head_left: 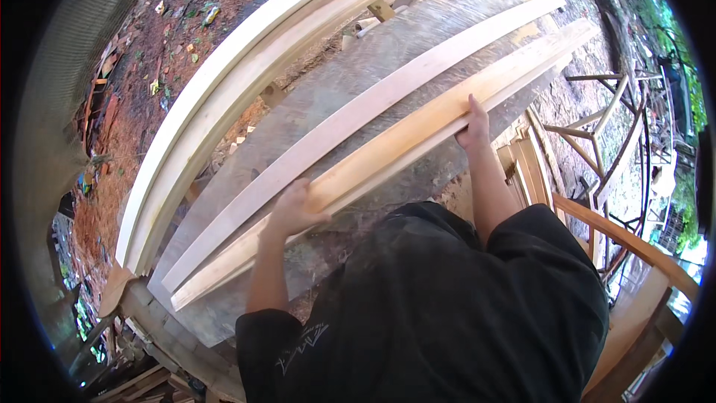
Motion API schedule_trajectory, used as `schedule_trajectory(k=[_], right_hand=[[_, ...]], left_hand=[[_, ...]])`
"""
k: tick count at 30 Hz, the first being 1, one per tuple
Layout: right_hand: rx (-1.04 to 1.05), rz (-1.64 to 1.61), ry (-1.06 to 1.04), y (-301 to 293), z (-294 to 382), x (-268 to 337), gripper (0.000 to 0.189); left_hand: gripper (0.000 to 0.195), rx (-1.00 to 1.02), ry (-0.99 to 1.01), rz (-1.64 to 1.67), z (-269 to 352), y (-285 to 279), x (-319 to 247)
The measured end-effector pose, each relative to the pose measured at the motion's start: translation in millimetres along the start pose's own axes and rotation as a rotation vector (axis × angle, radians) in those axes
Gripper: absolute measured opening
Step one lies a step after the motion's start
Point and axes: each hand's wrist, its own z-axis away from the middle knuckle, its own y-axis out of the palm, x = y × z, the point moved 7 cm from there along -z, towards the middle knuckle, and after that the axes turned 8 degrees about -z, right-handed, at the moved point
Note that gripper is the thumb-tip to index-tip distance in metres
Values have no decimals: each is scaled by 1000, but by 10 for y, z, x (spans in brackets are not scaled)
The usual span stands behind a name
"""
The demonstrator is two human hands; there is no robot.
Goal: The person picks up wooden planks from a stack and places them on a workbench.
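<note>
A long yellowish wooden board point(386, 143) lies slantwise across a worn plywood worktop point(313, 117), close to my body. Along its near side runs a paler edge or second strip; I cannot tell which. My left hand point(296, 210) spans the board left of its middle, fingers over the far edge and thumb at the near side. Farther right, my right hand point(476, 126) grips the near edge, thumb on top and fingers partly hidden below. Beyond this board, a pale pinkish board point(363, 103) rests roughly parallel to it, with a narrow gap between.
Several long pale boards point(224, 87) line the worktop's far side. Wood pieces point(531, 165) stand by my right arm, near a pole frame point(596, 123). A wooden rail point(621, 235) lies at right. Scraps and litter cover the reddish ground point(140, 140).
</note>
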Motion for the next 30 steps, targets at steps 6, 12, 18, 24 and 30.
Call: schedule_trajectory(k=[6, 12, 18, 24, 30], right_hand=[[-39, -4, -18, 199, -67, -42, 59], [-411, 374, 92, -3, -106, -73, 52], [-285, 570, 88, -118, 111, -54, 46], [-165, 1318, 448, 162, 341, 489, 54], [-112, 929, 156, 504, -244, 530, 46]], left_hand=[[73, 108, -81, -123, -93, -108, 31], [44, 433, -274, 92, -331, -243, 391], [50, 329, -464, -68, -662, -417, 549], [64, -341, -104, -334, -536, -495, 184], [90, -162, -183, -443, -275, -116, 472]])
